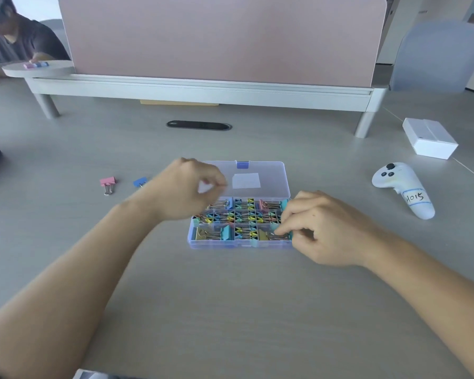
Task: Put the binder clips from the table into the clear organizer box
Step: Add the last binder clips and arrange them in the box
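Both bare forearms extended from the near edge of the tabletop toward its centre. The left grip hovered, motion-blurred, fingers curled with thumb near forefinger; any held item could not be determined. The right grip was palm down, fingers curled, thumb and forefinger pinching a teal binder clip.

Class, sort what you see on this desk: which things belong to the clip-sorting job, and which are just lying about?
Job: organizer box, pink binder clip, blue binder clip.
Lying about: white controller, white box, cable port.
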